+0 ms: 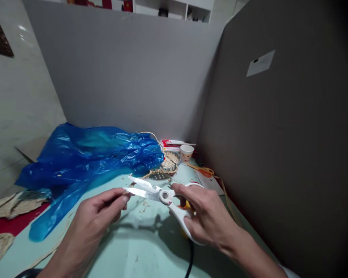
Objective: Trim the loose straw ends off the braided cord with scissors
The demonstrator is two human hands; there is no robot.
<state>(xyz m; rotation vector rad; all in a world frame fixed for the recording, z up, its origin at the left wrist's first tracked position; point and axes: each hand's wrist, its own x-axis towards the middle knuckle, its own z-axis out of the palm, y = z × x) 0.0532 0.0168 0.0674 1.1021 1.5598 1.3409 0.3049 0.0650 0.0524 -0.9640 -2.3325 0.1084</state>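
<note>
My right hand [205,210] grips a pair of white-handled scissors [164,197], its fingers through the loops. The blades are parted and point left. Their tips reach the fingertips of my left hand [100,216], which is closed in a pinch. A small brownish bit shows by the blades there, but what the pinch holds is too small to make out. Beyond the scissors sits a round woven basket [171,160], with twisted straw cord along its edge. Small straw scraps [145,204] lie on the pale green table [142,251] under the blades.
A crumpled blue plastic bag [101,150] covers the back left. A paper cup [187,152] and orange-handled scissors [204,170] lie back right. Behind the scissors in my hand is a partly hidden yellow object. Grey panels [133,73] close off the back and right. Braided straw pieces [17,202] lie left.
</note>
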